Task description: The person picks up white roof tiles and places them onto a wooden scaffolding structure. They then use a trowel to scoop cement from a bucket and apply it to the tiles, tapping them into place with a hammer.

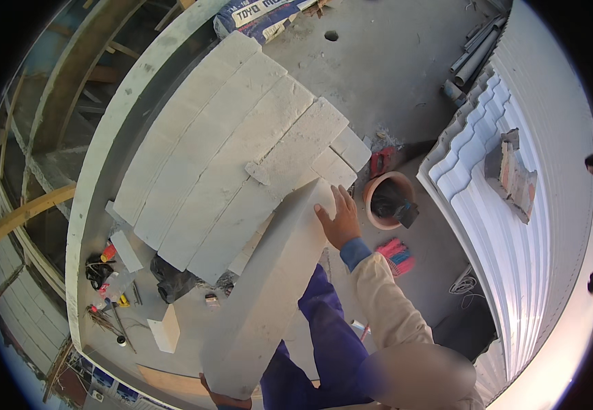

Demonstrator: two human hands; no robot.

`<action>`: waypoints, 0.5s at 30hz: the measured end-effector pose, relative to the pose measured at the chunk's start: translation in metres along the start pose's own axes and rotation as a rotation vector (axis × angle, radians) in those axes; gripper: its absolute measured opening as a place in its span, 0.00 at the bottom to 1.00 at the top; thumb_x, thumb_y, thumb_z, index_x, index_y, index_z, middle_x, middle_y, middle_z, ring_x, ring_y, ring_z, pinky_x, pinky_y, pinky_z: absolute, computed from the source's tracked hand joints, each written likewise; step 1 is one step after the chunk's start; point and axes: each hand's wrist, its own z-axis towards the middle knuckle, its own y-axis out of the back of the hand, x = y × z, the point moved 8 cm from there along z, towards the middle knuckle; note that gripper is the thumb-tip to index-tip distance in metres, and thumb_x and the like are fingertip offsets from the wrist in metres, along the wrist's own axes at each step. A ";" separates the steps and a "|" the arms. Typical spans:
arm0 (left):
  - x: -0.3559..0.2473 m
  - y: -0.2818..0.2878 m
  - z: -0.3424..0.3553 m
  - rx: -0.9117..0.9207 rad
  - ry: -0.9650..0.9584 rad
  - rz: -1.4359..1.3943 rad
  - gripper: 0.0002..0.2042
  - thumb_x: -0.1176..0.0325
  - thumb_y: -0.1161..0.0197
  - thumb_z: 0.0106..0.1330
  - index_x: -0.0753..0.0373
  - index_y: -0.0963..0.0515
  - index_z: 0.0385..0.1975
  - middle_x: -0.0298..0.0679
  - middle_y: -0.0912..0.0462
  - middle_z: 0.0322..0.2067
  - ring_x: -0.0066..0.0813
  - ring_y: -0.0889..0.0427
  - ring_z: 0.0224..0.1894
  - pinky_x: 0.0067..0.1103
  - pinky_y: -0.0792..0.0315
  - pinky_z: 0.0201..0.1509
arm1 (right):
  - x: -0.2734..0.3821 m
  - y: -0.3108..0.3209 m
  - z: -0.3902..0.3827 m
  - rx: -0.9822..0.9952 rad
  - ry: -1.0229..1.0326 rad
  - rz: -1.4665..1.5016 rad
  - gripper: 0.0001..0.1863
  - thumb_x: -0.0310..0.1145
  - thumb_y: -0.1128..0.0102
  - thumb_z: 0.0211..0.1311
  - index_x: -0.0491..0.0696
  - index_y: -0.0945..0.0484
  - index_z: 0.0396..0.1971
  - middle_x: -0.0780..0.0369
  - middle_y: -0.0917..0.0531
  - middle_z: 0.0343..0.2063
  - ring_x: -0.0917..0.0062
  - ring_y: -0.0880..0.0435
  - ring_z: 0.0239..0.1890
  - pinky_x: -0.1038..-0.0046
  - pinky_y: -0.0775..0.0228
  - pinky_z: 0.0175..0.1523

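A long white aerated concrete block [269, 273] slants across in front of my legs, held between my two hands. At its upper far end, my right hand [341, 219] presses on the block's end and side with fingers spread. My left hand [223, 395] grips the lower near end; the block covers part of that hand. Just beyond lies a stack of similar white blocks [201, 150], laid in rows, with a small broken chip [257, 173] on top. The held block's far end overlaps the stack's near corner in view; I cannot tell whether they touch.
Right of the stack stands a bucket [371, 212] with black plastic inside, near a pink bristly item [397, 257]. White corrugated sheets [508, 273] fill the right side. A low curved-looking wall [129, 89] borders the left, with tools [120, 321] and a block offcut [165, 331] beside it.
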 end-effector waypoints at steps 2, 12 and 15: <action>-0.002 -0.067 -0.042 0.034 0.038 -0.011 0.34 0.33 0.61 0.74 0.46 0.36 0.73 0.35 0.30 0.69 0.47 0.29 0.69 0.50 0.30 0.67 | 0.019 0.048 -0.042 0.050 -0.003 0.195 0.34 0.52 0.42 0.72 0.41 0.31 0.66 0.44 0.27 0.65 0.49 0.28 0.67 0.56 0.37 0.71; 0.015 -0.296 -0.206 0.450 0.568 0.353 0.43 0.26 0.62 0.71 0.53 0.46 0.76 0.48 0.46 0.76 0.48 0.48 0.78 0.47 0.52 0.79 | 0.149 0.281 -0.142 -0.146 -0.016 0.391 0.43 0.67 0.39 0.64 0.38 0.24 0.58 0.46 0.24 0.62 0.50 0.24 0.64 0.54 0.33 0.67; 0.008 -0.322 -0.201 0.777 0.524 0.429 0.47 0.29 0.62 0.74 0.65 0.53 0.78 0.56 0.55 0.78 0.50 0.51 0.80 0.45 0.50 0.79 | 0.118 0.310 -0.096 -0.317 -0.021 0.033 0.42 0.69 0.36 0.60 0.39 0.18 0.51 0.48 0.23 0.62 0.52 0.23 0.63 0.56 0.32 0.67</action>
